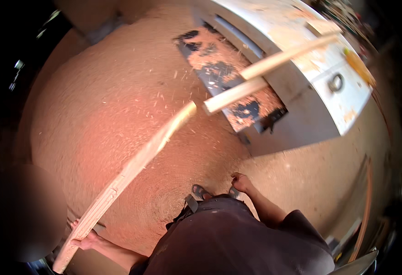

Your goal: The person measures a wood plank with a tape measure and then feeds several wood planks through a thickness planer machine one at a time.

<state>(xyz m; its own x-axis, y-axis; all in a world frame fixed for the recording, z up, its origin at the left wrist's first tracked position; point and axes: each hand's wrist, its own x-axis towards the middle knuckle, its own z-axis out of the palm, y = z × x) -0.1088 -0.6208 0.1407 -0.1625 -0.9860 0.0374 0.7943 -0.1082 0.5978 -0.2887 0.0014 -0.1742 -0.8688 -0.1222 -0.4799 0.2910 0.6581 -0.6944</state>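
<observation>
A long, rough length of pale timber slants up from the lower left toward the machine. My left hand is wrapped round it near its lower end, and its far end is in the air over the floor. By my waist hangs my right hand, its fingers curled in with nothing visible in them. Two squared wooden pieces, an upper one and a lower one, stick out past the edge of a grey metal machine. Motion blurs their outlines.
Orange shavings cover a dark ledge on the machine's side. Its white top bears a dark ring, a short wood block and a yellow object. A long reddish strip lies at the right, and shavings litter the floor.
</observation>
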